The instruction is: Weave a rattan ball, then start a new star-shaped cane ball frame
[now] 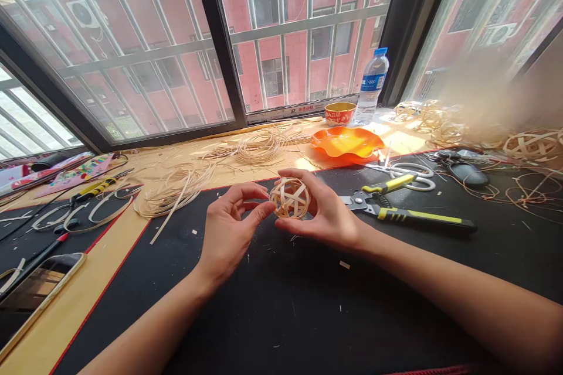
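A small woven ball of pale bamboo strips is held above the black mat. My right hand cups it from the right, thumb below and fingers over the top. At its left side, my left hand pinches the ball's edge between thumb and fingertips. Gaps show between the crossed strips. Just right of my right hand lie pruning shears with yellow and black handles, their blades partly behind the hand.
Coiled bamboo strips lie by the window. An orange wavy dish, a red bowl and a water bottle stand behind. White-handled scissors are at right; a phone lies left. More woven balls sit far right.
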Action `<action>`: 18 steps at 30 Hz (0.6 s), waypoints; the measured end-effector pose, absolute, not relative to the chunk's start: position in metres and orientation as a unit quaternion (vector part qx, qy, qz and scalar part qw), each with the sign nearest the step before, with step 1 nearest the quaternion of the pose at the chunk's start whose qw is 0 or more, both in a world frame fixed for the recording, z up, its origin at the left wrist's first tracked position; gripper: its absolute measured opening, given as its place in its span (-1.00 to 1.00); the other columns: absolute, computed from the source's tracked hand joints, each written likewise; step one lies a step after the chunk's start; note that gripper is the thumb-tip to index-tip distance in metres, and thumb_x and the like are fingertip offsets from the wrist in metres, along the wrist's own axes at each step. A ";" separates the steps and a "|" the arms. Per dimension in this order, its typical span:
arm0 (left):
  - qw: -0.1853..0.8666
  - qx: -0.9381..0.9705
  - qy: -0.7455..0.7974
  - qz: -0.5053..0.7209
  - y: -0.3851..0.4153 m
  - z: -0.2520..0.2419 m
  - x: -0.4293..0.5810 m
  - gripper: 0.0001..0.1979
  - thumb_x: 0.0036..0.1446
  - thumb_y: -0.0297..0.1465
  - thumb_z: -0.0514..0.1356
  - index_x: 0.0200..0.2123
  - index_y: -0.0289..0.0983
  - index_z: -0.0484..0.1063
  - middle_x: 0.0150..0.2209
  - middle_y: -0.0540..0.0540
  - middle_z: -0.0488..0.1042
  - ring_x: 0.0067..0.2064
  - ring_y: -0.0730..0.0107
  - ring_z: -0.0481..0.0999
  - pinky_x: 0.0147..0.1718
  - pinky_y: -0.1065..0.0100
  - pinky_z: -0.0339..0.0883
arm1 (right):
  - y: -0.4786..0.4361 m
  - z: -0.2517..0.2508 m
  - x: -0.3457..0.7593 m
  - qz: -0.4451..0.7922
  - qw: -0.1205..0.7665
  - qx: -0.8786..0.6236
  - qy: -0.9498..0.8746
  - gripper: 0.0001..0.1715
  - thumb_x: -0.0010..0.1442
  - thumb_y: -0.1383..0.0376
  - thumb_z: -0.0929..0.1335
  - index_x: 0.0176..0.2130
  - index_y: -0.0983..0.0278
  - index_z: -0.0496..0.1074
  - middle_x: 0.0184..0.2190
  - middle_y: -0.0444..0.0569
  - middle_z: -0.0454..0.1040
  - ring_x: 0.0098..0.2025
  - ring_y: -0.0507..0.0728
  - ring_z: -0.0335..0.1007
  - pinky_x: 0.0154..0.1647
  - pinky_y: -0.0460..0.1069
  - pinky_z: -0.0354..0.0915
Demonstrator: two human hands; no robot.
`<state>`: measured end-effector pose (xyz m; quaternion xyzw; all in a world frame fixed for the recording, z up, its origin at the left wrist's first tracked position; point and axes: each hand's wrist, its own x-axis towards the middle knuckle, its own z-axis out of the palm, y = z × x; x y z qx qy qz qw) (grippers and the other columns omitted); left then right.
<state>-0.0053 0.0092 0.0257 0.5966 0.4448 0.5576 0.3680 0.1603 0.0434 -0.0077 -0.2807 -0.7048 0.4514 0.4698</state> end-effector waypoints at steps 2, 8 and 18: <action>0.385 0.604 0.450 0.534 0.009 0.026 -0.006 -0.90 -0.10 -0.45 0.36 -0.46 -0.28 0.49 -0.39 0.01 0.48 -0.31 0.39 0.49 -0.23 0.40 0.39 | 0.042 -0.006 0.159 0.445 0.470 -0.285 -0.706 -0.19 -0.09 0.20 0.50 0.08 0.27 0.16 -0.07 0.05 0.42 -0.09 0.16 0.44 -0.04 0.05 0.38; 0.400 0.598 0.455 0.525 0.010 0.024 -0.005 -0.86 -0.04 -0.44 0.33 -0.38 -0.29 0.44 -0.36 0.01 0.48 -0.29 0.44 0.48 -0.23 0.45 0.37 | 0.039 -0.003 0.158 0.428 0.450 -0.336 -0.708 -0.34 -0.04 0.19 0.46 0.00 0.29 0.21 -0.16 0.05 0.47 -0.23 0.14 0.47 -0.20 0.04 0.43; 0.262 0.654 0.419 0.573 0.006 0.027 -0.006 -0.89 0.07 -0.36 0.26 -0.27 -0.18 0.47 -0.02 -0.09 0.31 0.13 0.21 0.28 0.07 0.27 0.21 | 0.043 -0.011 0.159 0.246 0.432 -0.343 -0.797 -0.36 -0.03 0.18 0.45 0.00 0.35 0.29 -0.13 0.10 0.47 -0.20 0.17 0.46 -0.17 0.05 0.39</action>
